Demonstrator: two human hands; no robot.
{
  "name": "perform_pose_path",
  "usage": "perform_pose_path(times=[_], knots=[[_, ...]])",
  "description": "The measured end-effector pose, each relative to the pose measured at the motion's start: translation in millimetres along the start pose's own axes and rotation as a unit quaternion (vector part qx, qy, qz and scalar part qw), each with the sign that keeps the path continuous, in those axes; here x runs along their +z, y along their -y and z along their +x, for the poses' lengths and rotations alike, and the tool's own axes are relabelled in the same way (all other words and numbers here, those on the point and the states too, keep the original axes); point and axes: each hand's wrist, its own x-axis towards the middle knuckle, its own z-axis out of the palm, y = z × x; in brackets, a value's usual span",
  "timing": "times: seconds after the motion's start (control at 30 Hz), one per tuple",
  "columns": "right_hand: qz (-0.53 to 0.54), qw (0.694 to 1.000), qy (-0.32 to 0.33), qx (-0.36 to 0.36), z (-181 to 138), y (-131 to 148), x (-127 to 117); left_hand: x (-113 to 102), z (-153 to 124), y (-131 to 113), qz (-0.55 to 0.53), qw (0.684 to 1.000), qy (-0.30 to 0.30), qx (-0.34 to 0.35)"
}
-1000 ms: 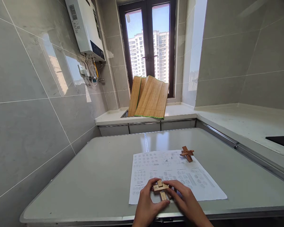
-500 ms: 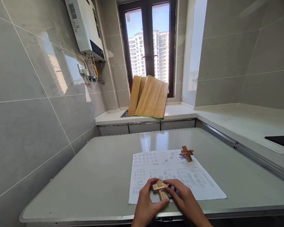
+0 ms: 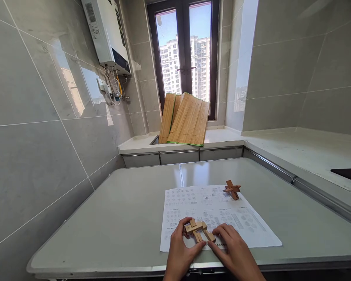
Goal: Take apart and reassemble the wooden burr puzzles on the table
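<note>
My left hand (image 3: 181,248) is closed around a light wooden interlocking puzzle (image 3: 195,227), its thumb at the lower end and its fingers at the upper left. Notched bars cross each other in it, with a gap showing between them. My right hand (image 3: 233,246) pinches a light wooden puzzle piece (image 3: 210,235) at the right side of the puzzle, between thumb and fingers. I cannot tell whether this piece is still joined to the rest. Both hands are over the near edge of a printed sheet (image 3: 190,201) with rows of small diagrams.
A brown wooden cross-shaped puzzle (image 3: 232,189) stands on the sheet's far right corner. The sheet lies on a pale folding table (image 3: 105,222) whose near edge runs below my wrists. Behind it, a folded bamboo mat (image 3: 188,121) rests on a white counter (image 3: 222,136).
The right-hand piece has swung out to the right, widening the gap in the puzzle. My right hand has moved slightly right, and the puzzle has tilted in my left hand.
</note>
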Motion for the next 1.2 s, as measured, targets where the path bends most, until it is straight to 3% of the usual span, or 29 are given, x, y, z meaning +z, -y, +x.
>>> perform_pose_path(times=[0.37,0.83,1.2], knots=[[0.017,0.997,0.068,-0.015,11.2,15.2,-27.9,-0.9,-1.9,-1.0,-0.015,1.000,0.000,0.020],[-0.023,0.996,0.037,-0.075,19.3,29.9,-18.7,-1.4,-4.5,-7.5,0.007,0.998,0.023,0.051],[0.057,0.993,0.061,-0.086,20.4,45.2,-26.6,0.6,-5.4,-10.2,-0.013,0.998,0.029,0.059]])
